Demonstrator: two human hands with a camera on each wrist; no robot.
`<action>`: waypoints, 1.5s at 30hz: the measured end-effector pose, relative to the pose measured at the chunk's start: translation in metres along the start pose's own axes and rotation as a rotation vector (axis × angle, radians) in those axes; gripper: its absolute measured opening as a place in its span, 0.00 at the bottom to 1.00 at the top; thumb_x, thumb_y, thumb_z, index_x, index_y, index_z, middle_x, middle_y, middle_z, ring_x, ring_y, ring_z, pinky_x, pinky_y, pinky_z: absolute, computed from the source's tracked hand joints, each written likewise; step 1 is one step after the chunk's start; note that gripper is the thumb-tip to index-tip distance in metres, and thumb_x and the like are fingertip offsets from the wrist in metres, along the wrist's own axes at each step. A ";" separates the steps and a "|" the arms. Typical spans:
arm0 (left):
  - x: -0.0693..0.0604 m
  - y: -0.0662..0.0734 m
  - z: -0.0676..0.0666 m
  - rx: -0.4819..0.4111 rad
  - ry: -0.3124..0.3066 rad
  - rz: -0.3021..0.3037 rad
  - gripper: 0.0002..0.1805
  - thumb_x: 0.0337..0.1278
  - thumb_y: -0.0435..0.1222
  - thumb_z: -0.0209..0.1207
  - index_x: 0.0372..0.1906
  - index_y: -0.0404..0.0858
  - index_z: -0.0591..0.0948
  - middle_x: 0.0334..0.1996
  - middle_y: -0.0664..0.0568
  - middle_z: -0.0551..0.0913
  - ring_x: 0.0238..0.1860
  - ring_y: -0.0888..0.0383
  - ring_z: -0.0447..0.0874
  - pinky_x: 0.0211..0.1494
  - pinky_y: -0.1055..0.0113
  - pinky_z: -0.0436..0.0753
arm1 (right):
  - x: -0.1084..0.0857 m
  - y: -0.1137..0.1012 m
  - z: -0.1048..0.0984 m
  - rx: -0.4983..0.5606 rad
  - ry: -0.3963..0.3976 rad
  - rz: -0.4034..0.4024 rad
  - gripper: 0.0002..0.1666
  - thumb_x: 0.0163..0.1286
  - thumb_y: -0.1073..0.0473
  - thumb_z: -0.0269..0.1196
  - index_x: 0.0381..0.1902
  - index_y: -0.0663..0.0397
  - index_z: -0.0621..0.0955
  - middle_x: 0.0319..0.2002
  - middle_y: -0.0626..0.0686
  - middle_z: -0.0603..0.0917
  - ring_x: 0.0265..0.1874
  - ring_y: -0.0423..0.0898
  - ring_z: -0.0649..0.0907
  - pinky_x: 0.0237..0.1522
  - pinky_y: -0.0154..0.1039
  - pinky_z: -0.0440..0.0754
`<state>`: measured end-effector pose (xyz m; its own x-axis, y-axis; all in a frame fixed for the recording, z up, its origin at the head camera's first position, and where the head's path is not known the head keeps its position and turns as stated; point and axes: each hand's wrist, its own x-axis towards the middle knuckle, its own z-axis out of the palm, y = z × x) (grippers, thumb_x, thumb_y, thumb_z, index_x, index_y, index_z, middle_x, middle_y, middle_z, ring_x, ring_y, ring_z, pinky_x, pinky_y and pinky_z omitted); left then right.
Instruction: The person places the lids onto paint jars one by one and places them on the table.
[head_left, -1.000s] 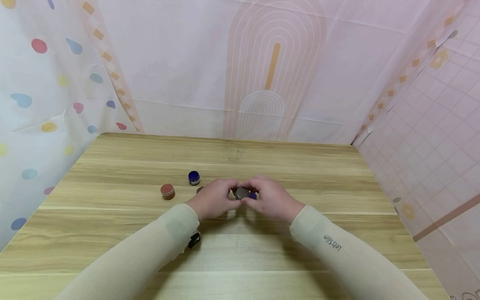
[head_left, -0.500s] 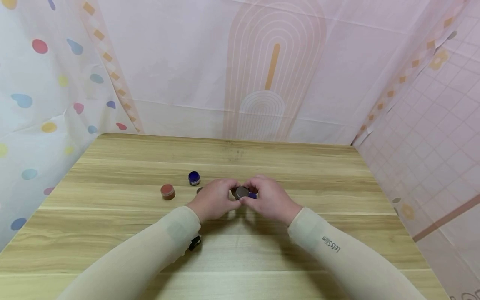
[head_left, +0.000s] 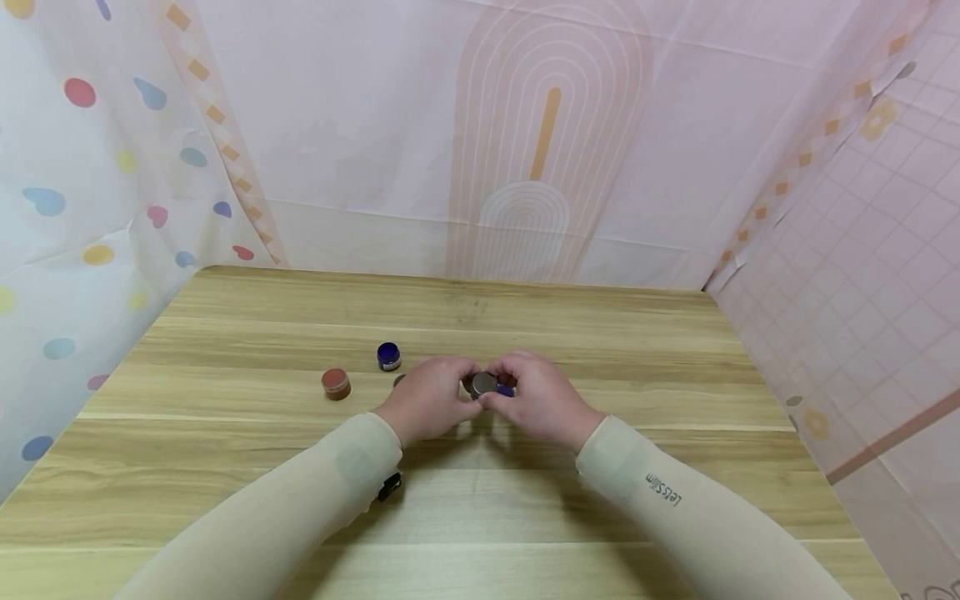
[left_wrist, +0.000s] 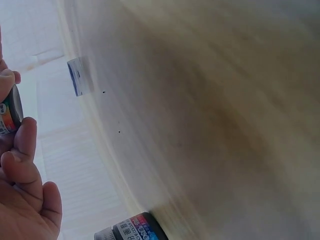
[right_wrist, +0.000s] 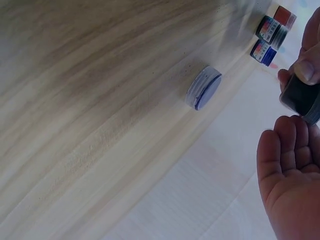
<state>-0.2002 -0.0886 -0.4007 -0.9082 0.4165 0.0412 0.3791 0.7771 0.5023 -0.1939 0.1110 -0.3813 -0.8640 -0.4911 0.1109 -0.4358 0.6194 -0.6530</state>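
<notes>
Both hands hold a small paint jar (head_left: 484, 384) between their fingertips over the middle of the table. Its round grey-brown top faces up in the head view; in the left wrist view the jar (left_wrist: 7, 118) shows a colourful label. My left hand (head_left: 431, 400) grips it from the left, and my right hand (head_left: 542, 398) pinches it from the right with thumb and fingers. Behind the hands, a clear round lid or shallow cap with blue inside (right_wrist: 204, 89) stands on the table, mostly hidden in the head view. Some fingers are cut off in both wrist views.
A red-brown paint jar (head_left: 335, 384) and a dark blue paint jar (head_left: 388, 357) stand left of the hands on the wooden table (head_left: 225, 333). Another jar (right_wrist: 271, 31) with a dark base is mostly covered by the left hand in the head view. Printed curtains (head_left: 360, 150) surround the table.
The right hand and forearm have shifted very slightly left since a second ago. The jar stays between both hands, and the other jars have not moved.
</notes>
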 end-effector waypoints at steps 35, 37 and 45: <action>-0.023 -0.095 -0.093 0.012 0.052 -0.238 0.22 0.68 0.45 0.63 0.60 0.37 0.80 0.50 0.43 0.86 0.41 0.49 0.82 0.51 0.50 0.80 | -0.007 0.089 -0.057 -0.236 0.001 0.207 0.40 0.79 0.47 0.62 0.76 0.66 0.68 0.82 0.67 0.59 0.81 0.68 0.57 0.80 0.64 0.57; -0.023 -0.102 -0.096 0.030 0.045 -0.252 0.22 0.68 0.44 0.63 0.59 0.36 0.80 0.50 0.42 0.85 0.43 0.47 0.81 0.51 0.49 0.80 | -0.008 0.099 -0.062 -0.241 0.002 0.234 0.40 0.79 0.47 0.62 0.77 0.67 0.67 0.82 0.68 0.58 0.81 0.69 0.56 0.80 0.65 0.56; -0.023 -0.128 -0.103 0.104 -0.023 -0.324 0.23 0.67 0.44 0.64 0.58 0.32 0.79 0.50 0.38 0.85 0.45 0.43 0.82 0.51 0.46 0.81 | -0.013 0.127 -0.081 -0.275 0.008 0.307 0.41 0.80 0.46 0.59 0.78 0.69 0.64 0.81 0.72 0.55 0.81 0.72 0.55 0.80 0.66 0.53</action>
<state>-0.2456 -0.2464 -0.3775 -0.9806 0.1499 -0.1262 0.0888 0.9141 0.3956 -0.2581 0.2459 -0.4050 -0.9658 -0.2541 -0.0514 -0.2079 0.8776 -0.4320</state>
